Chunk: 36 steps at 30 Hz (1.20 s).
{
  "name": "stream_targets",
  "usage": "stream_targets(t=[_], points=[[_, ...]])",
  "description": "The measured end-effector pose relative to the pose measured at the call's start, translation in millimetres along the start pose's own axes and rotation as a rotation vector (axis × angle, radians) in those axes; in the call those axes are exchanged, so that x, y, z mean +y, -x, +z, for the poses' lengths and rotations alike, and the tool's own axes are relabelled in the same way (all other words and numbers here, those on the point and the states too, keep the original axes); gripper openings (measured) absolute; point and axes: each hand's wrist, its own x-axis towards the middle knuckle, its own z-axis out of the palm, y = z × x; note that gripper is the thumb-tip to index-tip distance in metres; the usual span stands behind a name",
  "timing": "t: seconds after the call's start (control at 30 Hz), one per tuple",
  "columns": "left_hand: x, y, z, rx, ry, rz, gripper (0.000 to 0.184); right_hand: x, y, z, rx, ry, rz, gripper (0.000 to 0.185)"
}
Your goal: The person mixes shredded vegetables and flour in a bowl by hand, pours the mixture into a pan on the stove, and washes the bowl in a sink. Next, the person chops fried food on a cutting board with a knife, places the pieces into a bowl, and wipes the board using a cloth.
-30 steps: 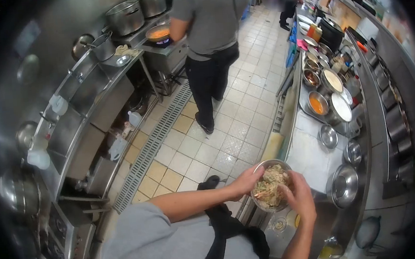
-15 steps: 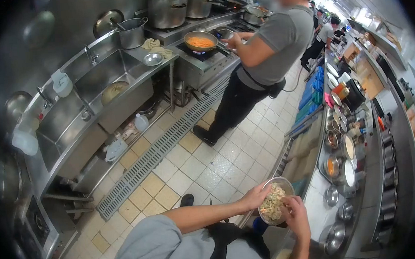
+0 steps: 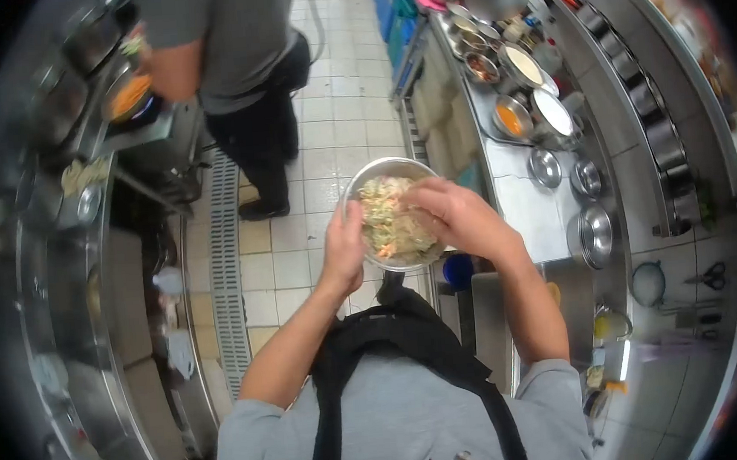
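the left hand point(image 3: 344, 250) grips a metal bowl point(image 3: 414, 170) of shredded mix point(image 3: 381, 218) near the torso point(image 3: 391, 425); the right hand point(image 3: 460, 215) bends over it, its grasp hard to tell. a counter bowl point(image 3: 522, 108) holds orange liquid point(image 3: 509, 120).

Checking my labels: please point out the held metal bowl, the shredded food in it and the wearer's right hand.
Metal bowl point(image 3: 391, 166): head view, far inner wall below rim.
Shredded food point(image 3: 381, 214): head view, middle of uncovered part.
Right hand point(image 3: 468, 218): head view, back of the hand.

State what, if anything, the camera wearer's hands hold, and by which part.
The left hand holds the bowl by its left side; whether the right hand holds food cannot be told.
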Motion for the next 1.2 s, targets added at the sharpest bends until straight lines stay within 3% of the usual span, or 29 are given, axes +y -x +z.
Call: stream_targets(t=[0.07,0.13,0.27,0.4,0.57,0.7,0.87,1.07,1.2], points=[[2.6,-26.6,8.3,0.006,0.032,0.007,0.04,25.3,-8.4,-14.9,0.143,-0.057,0.044,0.028],[2.2,-55.0,18.9,-0.035,-0.007,0.001,0.042,57.2,-19.5,-23.8,0.109,-0.085,0.114,0.032],[1.1,-107.0,37.3,-0.062,-0.121,-0.069,0.04,120.1,-64.8,-18.0,0.052,-0.116,0.026,0.043],[18.7,-151.1,70.6,0.057,-0.116,-0.003,0.039,162.0,-123.3,-24.8,-0.021,-0.097,-0.183,0.037],[28.3,-212.8,53.9,0.178,-0.18,0.017,0.037,204.4,-192.7,-31.0,-0.016,-0.221,-0.395,0.027],[41.5,-284.3,48.6,0.109,-0.122,0.001,0.042,239.2,-251.0,-32.2,-0.018,-0.127,-0.471,0.023],[66.4,-377.6,66.9,0.08,-0.048,0.004,0.039,272.3,-299.3,-86.6,-0.108,-0.104,-0.391,0.023],[104.4,-461.0,72.3,-0.04,-0.094,-0.032,0.041,303.4,-358.5,-124.5,0.159,-0.192,-0.161,0.022],[105.4,-508.5,67.0,-0.015,-0.034,-0.017,0.041,311.2,-389.1,-132.5,0.18,-0.206,-0.13,0.024]])
